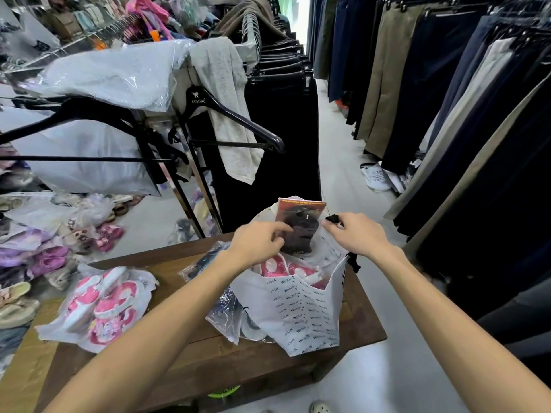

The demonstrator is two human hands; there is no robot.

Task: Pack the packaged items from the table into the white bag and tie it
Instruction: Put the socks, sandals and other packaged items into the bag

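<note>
A white bag with small printed logos stands open on the wooden table. A pink packaged pair of shoes lies inside it. My left hand grips a clear packet with a dark item and a red card, held upright in the bag's mouth. At the bag's far rim my right hand pinches its black drawstring. Left on the table lies a packaged pink pair of shoes, and a dark packaged item lies against the bag.
A clothes rack with black hangers and a grey garment stands beyond the table. Trousers hang along the right aisle. Packaged shoes are piled on the floor at the left. Papers lie on the floor.
</note>
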